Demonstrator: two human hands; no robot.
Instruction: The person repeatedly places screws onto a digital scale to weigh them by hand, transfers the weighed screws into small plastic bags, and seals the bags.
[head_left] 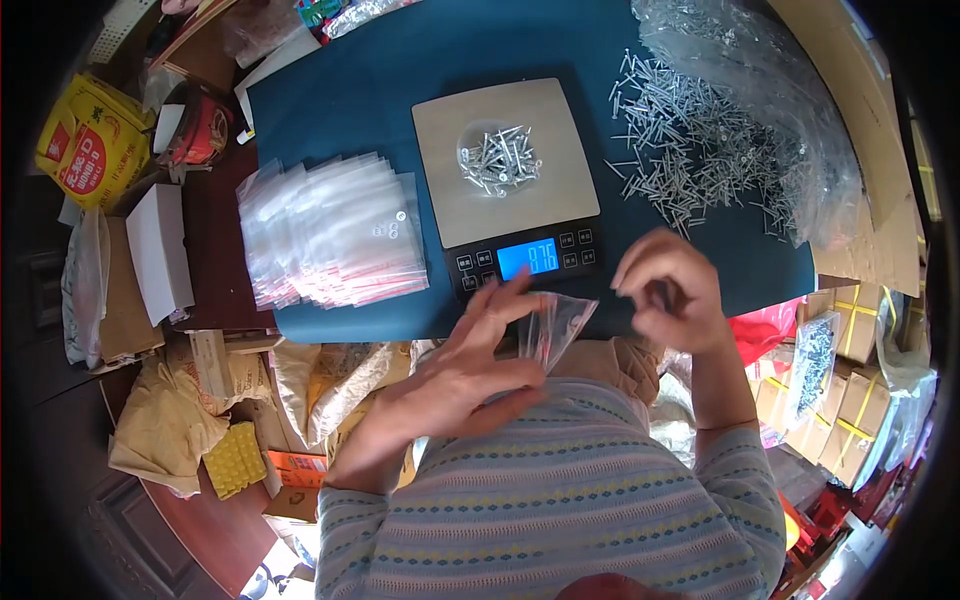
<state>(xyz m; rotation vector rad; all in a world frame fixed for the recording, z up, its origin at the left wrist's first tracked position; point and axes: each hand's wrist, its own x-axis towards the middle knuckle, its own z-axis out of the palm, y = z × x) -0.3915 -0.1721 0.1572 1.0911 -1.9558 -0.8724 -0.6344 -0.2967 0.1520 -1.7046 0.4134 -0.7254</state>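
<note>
My left hand (465,370) grips a small clear zip bag (557,328) in front of the scale, fingers around its left side. To the right of the bag, my right hand (675,290) is raised with fingers curled and thumb apart; it is slightly blurred, and I see nothing in it. A digital scale (440,130) stands on the dark table, its blue display (528,258) lit with digits like 876. On its plate sits a clear round dish holding silver screws (503,158). Stacked clear zip bags (335,235) with red seal lines lie left of the scale.
A heap of loose silver screws (690,150) spills from a large plastic bag (740,60) at right, by cardboard (895,170). At left are a yellow bag (95,145) and a white box (160,255). Boxes and a bag of screws (812,365) stand below right.
</note>
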